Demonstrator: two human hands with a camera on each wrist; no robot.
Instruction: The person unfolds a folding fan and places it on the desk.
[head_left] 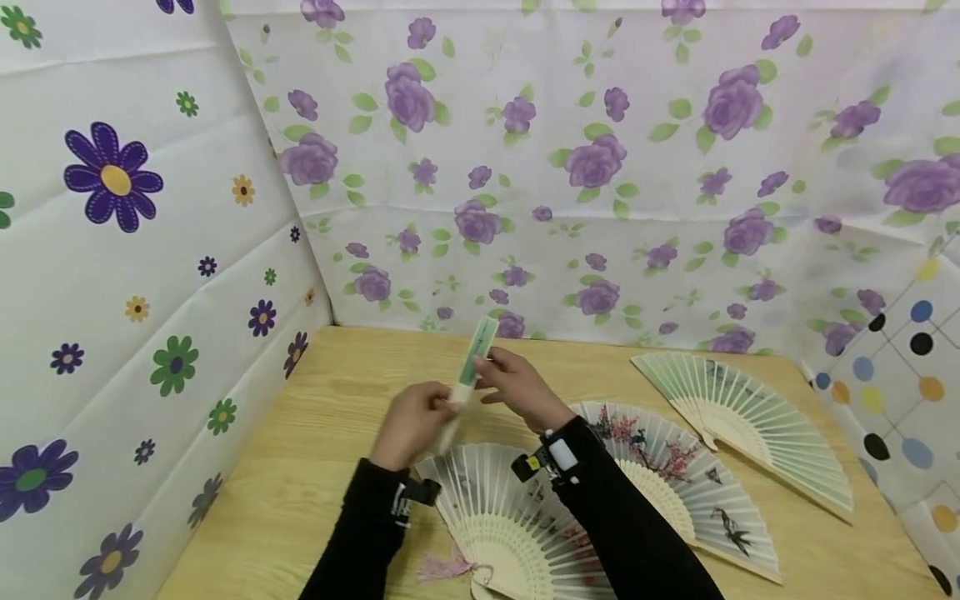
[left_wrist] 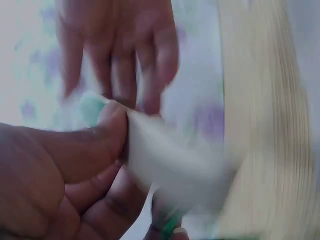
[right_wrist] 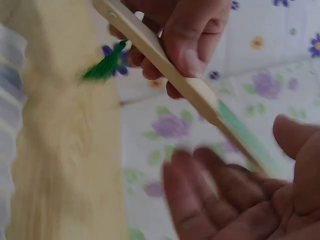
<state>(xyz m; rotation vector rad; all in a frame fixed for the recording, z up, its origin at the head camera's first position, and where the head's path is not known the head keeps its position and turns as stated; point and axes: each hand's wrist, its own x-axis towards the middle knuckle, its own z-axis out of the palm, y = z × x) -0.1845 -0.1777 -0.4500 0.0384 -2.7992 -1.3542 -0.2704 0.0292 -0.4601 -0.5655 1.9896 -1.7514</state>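
Note:
A folded hand fan (head_left: 481,342) with pale wooden ribs and a green upper part is held up over the table, tilted. My left hand (head_left: 408,427) grips it by the wooden part, thumb on one face, as the right wrist view shows. From its lower end hangs a green tassel (right_wrist: 107,64). At the green end is my right hand (head_left: 527,393), its fingers loosely extended and the thumb apart; in the right wrist view that end overlaps its palm. The left wrist view is blurred, with the fan (left_wrist: 165,150) across its middle.
Spread on the wooden table (head_left: 255,500) are a fan with a pink tassel (head_left: 510,546), a fan with red blossoms (head_left: 678,475) and a light green fan (head_left: 757,408). The nearest one lies partly under my right forearm. Flowered cloth (head_left: 480,167) walls the back and sides.

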